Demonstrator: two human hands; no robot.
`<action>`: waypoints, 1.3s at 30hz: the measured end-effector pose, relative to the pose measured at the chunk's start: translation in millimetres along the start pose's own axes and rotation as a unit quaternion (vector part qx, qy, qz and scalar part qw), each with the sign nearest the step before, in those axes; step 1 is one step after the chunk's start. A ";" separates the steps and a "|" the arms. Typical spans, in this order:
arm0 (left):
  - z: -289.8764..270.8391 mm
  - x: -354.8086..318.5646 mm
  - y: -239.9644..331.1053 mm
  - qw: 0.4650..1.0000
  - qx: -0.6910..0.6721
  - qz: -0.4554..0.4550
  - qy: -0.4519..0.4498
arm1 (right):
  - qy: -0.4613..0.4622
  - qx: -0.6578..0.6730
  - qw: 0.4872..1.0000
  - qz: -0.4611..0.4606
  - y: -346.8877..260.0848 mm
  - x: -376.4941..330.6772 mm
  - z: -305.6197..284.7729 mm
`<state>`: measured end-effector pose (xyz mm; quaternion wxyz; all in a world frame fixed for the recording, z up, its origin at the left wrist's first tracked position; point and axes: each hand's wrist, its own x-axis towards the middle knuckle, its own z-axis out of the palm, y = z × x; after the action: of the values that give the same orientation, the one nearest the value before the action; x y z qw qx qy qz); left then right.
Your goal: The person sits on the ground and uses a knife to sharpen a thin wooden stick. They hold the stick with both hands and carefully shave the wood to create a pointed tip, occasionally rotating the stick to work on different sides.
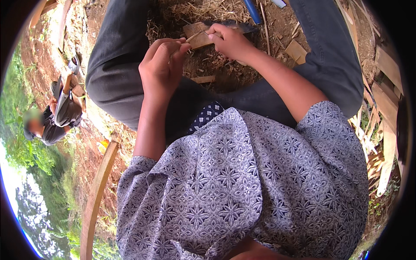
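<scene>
My left hand (162,65) is curled around the near end of a thin pale bamboo sliver (193,36), pinching it between thumb and fingers. My right hand (229,41) grips a knife whose dark blade (234,25) points right, held against the sliver's far end. Both hands work between my knees, above a flat wooden block (197,37) on the reddish soil. Much of the sliver is hidden inside my left fingers.
Wood shavings and chips (208,79) litter the ground between my legs in dark trousers (117,65). A blue tube (252,11) lies at the top. Split bamboo slats (385,130) pile up at right. A curved plank (97,190) lies at left, near another seated person (56,115).
</scene>
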<state>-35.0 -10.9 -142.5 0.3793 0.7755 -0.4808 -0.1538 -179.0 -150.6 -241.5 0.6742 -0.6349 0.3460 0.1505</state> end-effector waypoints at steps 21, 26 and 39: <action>0.1 0.2 -1.7 1.000 -0.009 -0.015 0.006 | 0.004 0.012 1.000 -0.013 -7.8 -0.5 -0.7; 0.9 1.4 -3.9 1.000 0.003 0.002 0.010 | -0.011 -0.007 1.000 0.008 -14.3 -2.8 -5.0; 3.7 -2.4 -13.3 0.993 0.005 -0.093 0.068 | 0.023 -0.045 0.998 -0.046 4.6 3.1 -9.3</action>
<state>-30.0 -7.1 -155.0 0.3908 0.8276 -0.3802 -0.1331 -182.2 -159.6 -246.6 0.6429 -0.6831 0.3251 0.1201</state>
